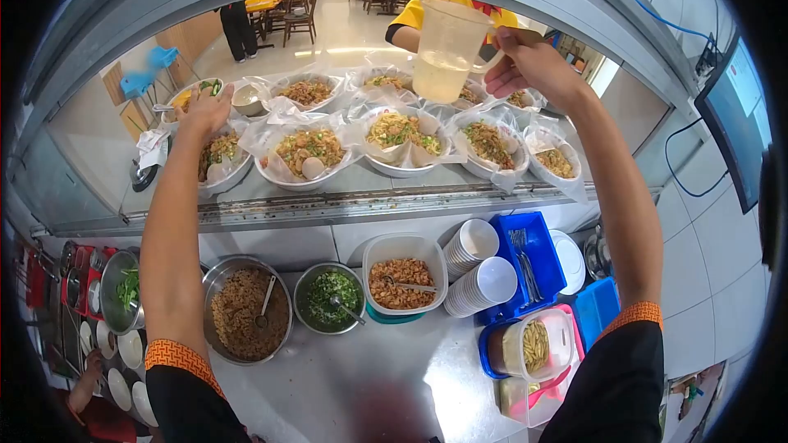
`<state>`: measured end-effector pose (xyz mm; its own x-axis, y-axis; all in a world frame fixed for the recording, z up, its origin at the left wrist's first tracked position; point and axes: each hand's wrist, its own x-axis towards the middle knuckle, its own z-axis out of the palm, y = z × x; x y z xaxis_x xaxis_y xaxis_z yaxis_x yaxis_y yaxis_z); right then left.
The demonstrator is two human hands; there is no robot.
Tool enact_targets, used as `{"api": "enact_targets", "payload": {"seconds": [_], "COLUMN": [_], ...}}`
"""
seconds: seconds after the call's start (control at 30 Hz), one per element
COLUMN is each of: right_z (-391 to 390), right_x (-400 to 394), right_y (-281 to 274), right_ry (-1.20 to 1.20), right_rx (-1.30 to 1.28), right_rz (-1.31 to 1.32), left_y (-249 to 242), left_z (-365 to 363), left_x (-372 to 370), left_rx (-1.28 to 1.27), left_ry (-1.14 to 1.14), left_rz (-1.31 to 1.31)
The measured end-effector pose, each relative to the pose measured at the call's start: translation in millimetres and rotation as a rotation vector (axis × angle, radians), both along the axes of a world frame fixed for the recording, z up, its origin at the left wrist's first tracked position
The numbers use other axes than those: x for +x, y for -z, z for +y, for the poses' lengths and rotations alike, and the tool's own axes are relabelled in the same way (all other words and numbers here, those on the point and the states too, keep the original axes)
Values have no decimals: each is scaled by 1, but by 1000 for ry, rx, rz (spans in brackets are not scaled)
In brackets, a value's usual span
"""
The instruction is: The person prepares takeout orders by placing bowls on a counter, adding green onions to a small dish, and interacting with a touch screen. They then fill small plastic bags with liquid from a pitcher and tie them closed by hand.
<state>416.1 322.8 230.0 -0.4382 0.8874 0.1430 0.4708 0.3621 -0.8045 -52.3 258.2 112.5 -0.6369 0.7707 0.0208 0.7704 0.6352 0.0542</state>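
My right hand (525, 64) is closed on the handle of a translucent plastic pitcher (447, 49), held tilted over the back row of bowls. Cloudy, pale liquid sits in its lower part. At the left end of the counter, my left hand (207, 108) reaches with fingers spread over a bowl with greens (195, 96), right at its edge. Below that hand is a paper-lined noodle bowl (220, 156). More white bowls of topped noodles stand in two rows, among them a front bowl (308, 152) and a middle bowl (398, 135).
On the steel worktop (369, 385) stand a minced-meat pan (215, 283), a chopped scallion bowl (308, 279) and a tub of fried bits (367, 254). Stacked white cups (480, 287) adjoin a blue cutlery tray (533, 258). Beyond the pass-through is a person in yellow (406, 20).
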Motion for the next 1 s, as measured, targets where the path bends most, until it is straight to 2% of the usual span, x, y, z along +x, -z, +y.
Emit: {"api": "enact_targets", "payload": {"seconds": [0.1, 0.27, 0.37, 0.43, 0.47, 0.53, 0.57, 0.6, 0.63, 0.7, 0.73, 0.77, 0.8, 0.83, 0.87, 0.9, 0.93, 0.97, 1.0], "right_z": [-3, -27, -51, -70, -80, -101, -115, -135, -154, -191, -212, -231, -246, -266, -285, -302, -317, -335, -346], "right_x": [13, 29, 48, 64, 77, 108, 128, 143, 156, 193, 204, 220, 256, 273, 287, 300, 317, 341, 362], "right_y": [5, 1, -1, -3, -4, -1, -1, 0, 2, 5, -2, -10, -18, -13, 3, 17, 23, 35, 45], "right_ry": [29, 37, 27, 90, 104, 157, 165, 192, 224, 222, 343, 446, 194, 247, 404, 550, 604, 616, 677], "right_rx": [11, -21, 12, 34, 31, 70, 125, 141, 159, 172, 38, -91, -276, -271, -160, -53, -60, -39, -91], "right_rz": [30, 63, 64, 66, 64, 53, 38, 22, 5, -16, -41, -53, 114, 126, 25, -81, -87, -69, -54], "left_y": [17, 14, 16, 31, 21, 57, 62, 42, 72, 36, 16, 13, 13, 11, 2, -4, -5, -7, -8], "left_z": [13, -2, 2, 11, 11, 41, 44, 12, 31, 9, -5, -17, -37, -48, -73, -94, -109, -122, -130], "left_x": [-32, -23, -23, -35, -34, -113, -132, -98, -162, -140, -123, -120, -117, -114, -81, -42, -13, 5, 18], "left_rx": [57, 138, 116, 303, 217, 225, 275, 291, 527, 389, 327, 509, 472, 508, 558, 631, 702, 722, 779], "left_ry": [30, -39, 13, -3, -28, 286, 487, 737, 669, 770, 823, 859, 824, 907, 893, 838, 772, 791, 690], "left_rz": [23, -18, -71, 61, 41, 127, 319, 460, 78, 210, 275, 143, 195, 256, 14, -90, -194, -179, -429]}}
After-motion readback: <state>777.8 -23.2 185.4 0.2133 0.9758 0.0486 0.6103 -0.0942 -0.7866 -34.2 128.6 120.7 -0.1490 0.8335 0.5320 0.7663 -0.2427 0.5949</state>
